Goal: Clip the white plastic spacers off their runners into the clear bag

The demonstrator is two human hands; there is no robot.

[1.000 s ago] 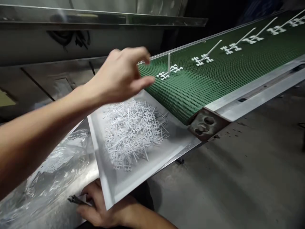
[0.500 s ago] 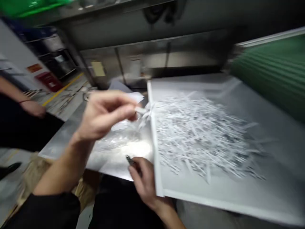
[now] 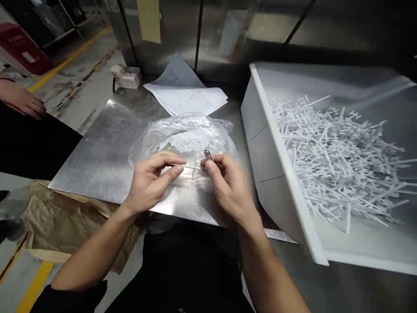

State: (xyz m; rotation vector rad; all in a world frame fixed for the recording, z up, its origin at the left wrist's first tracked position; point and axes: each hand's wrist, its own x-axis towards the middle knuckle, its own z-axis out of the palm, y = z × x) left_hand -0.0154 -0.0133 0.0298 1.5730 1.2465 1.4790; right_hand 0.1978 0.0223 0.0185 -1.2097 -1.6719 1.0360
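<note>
Between finger and thumb, my left hand [image 3: 155, 178] pinches one end of a thin white plastic stick [image 3: 193, 167]. My right hand [image 3: 230, 184] is closed on a small metal nail clipper [image 3: 207, 154], and its fingertips meet the stick's other end. Below and behind both hands lies a clear plastic bag [image 3: 224, 126] with many small white pieces [image 3: 189, 141] inside. To the right stands a large white bin [image 3: 270, 117] heaped with white branched plastic sprues [image 3: 339, 161].
The metal table [image 3: 94, 148] carries printed papers [image 3: 185, 95] and a power socket [image 3: 128, 77] near the back wall. Crumpled brown paper [image 3: 61, 221] lies at the left by the floor. Another person's hand [image 3: 22, 98] shows at the far left.
My left hand has moved from the bin's edge down to above the bag with a white piece. My right hand has risen beside it with the clipper. The view has tilted down.
</note>
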